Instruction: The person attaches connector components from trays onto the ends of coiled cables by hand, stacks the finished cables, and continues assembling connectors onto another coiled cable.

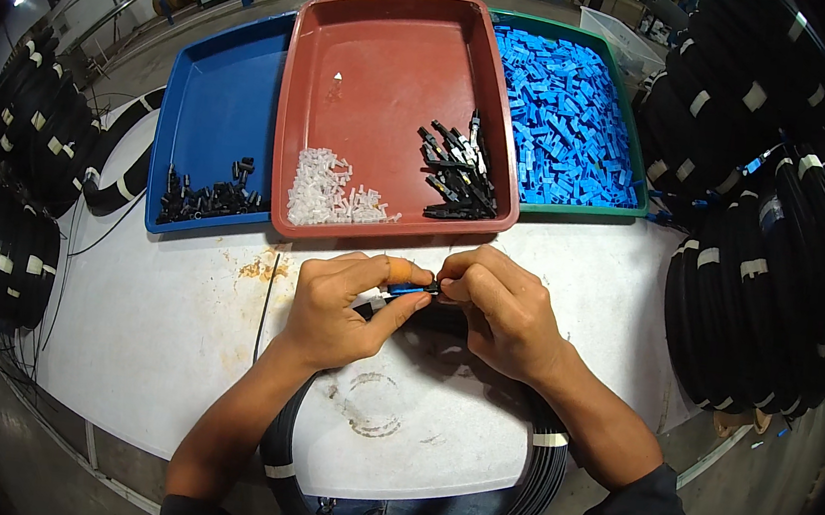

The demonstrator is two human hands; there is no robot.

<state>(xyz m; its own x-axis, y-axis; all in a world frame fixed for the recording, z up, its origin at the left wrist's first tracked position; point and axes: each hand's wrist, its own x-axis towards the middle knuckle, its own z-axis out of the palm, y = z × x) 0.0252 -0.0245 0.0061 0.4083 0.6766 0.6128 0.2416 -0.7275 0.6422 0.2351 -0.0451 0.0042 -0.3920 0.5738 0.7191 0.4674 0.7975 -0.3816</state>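
My left hand (342, 302) pinches a small blue connector (406, 291) between thumb and fingers, over the table's middle. A small black piece (433, 287) shows at the connector's right end. Against that end, the fingertips of my right hand (505, 313) are pressed together; what they grip is mostly hidden, perhaps the black piece or a cable end. Below both hands lies a coil of black cable (551, 473), bound with white tape, hanging over the table's near edge. My forearms reach in on either side of it.
A red tray (394, 54) holds clear plastic pieces (324, 193) and black connectors (460, 167). The blue tray (224, 87) left has small black parts; the green tray (578, 213) right has blue connectors (568, 113). Cable coils (762, 284) stack at both sides of the white table (213, 337).
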